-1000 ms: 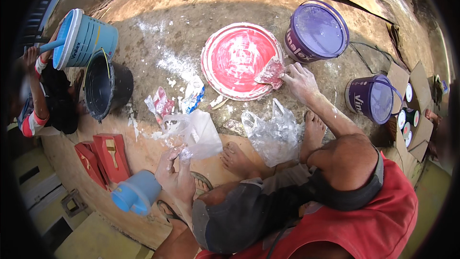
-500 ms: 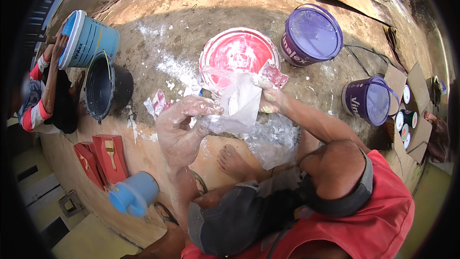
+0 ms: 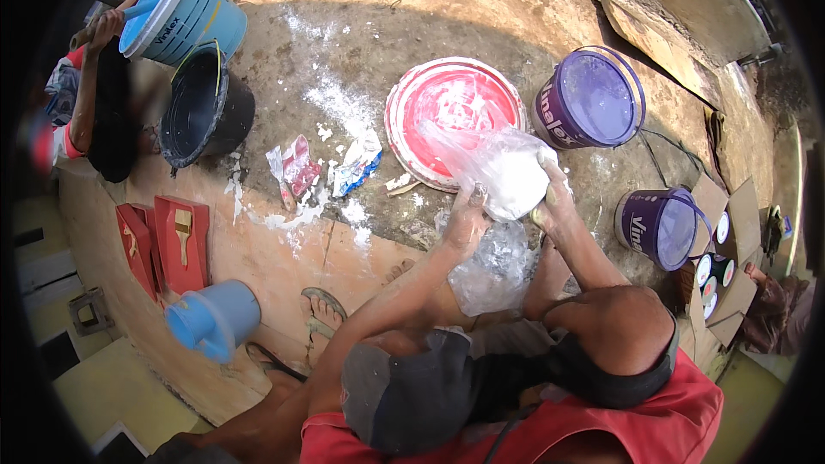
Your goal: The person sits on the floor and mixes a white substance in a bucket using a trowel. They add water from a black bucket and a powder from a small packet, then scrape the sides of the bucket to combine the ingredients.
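Seemingly white powder (image 3: 516,179) inside bag (image 3: 481,155)

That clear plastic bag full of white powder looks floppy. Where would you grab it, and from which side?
Probably from both sides at once, low on the bulge. The plastic bag sags round and heavy with powder, and its thin top is loose. The left hand cups its lower left, the right hand its right flank, above the red lid. Gripping the film top alone would risk tearing or spilling.
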A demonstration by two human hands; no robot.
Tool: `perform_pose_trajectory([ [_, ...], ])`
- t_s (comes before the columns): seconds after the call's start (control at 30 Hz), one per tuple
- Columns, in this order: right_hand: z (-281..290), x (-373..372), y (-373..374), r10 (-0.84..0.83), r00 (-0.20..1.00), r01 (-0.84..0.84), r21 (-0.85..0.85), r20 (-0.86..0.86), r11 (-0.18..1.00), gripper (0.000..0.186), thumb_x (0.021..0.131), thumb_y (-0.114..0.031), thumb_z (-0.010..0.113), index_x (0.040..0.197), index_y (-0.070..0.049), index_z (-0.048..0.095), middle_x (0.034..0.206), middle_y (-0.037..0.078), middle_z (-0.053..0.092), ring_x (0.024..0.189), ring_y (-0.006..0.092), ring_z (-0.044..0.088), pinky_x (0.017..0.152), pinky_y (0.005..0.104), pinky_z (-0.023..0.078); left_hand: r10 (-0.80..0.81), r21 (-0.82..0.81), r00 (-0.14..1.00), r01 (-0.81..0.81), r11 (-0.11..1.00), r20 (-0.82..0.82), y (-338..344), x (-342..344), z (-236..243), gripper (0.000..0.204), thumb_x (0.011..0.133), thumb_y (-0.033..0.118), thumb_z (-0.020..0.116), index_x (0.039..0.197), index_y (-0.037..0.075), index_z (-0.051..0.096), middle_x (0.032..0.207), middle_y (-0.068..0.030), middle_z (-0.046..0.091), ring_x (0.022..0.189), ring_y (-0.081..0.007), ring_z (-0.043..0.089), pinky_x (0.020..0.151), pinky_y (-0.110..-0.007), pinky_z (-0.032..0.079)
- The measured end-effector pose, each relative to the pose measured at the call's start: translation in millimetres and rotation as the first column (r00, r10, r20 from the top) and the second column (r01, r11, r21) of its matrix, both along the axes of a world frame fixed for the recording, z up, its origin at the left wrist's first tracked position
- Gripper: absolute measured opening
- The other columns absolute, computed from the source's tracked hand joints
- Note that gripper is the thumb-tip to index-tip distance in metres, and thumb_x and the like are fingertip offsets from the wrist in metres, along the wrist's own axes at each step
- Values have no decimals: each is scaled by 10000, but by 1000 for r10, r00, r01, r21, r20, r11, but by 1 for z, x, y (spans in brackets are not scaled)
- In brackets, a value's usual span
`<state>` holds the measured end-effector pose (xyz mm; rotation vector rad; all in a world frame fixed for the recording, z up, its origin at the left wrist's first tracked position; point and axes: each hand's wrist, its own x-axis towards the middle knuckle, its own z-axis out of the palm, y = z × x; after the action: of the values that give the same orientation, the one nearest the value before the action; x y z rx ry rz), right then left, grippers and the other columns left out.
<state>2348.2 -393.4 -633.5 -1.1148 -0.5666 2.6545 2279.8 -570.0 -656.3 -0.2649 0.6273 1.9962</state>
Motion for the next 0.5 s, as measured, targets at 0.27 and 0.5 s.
perform_pose_trajectory([
  [0.27, 28, -24, -5, 116, 985, -148, 271, 132, 951, 397, 1061, -254, 574, 1380, -19, 553, 1266, 132, 669, 1136, 246, 690, 978, 438, 587, -60, -188, 997, 67, 980, 43, 22, -6, 8, 483, 968, 74, 710, 1404, -6, 519, 1289, -98, 675, 1163, -200, 658, 1036, -342, 515],
  [0.5, 57, -63, 1, 233, 931, -356, 563, 279, 746, 350, 1051, -248, 598, 1322, -27, 603, 1133, 55, 681, 984, 144, 664, 860, 317, 559, 30, -157, 996, -16, 988, 87, 27, -17, 7, 344, 1012, 132, 679, 1327, 28, 589, 1249, -77, 687, 1115, -171, 672, 981, -343, 542],
])
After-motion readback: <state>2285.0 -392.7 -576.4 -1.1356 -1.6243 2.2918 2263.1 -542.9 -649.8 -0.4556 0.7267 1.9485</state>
